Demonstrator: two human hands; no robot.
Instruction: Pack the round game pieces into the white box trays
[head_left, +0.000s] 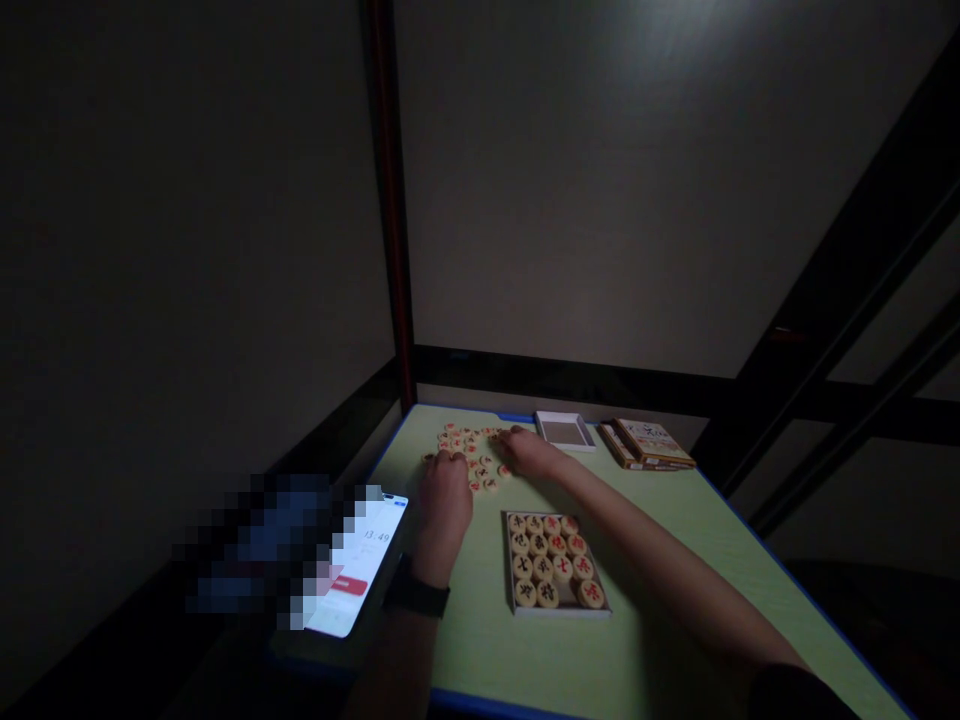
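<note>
Loose Chinese chess pieces, round and pale with red or black characters, lie scattered at the far left of the table. At the near left edge of that group, my left hand has its fingers curled down at a piece. My right hand reaches in from the right, fingers pinched at a piece on the far side. Closer to me sits a shallow white box holding rows of pieces, characters up; a bare spot shows in its front row. The fingertips of both hands are partly hidden.
A smartphone with a lit screen lies at the table's left. At the back stand a shallow white box lid and stacked printed boxes. The green table has a blue edge; walls rise behind and left.
</note>
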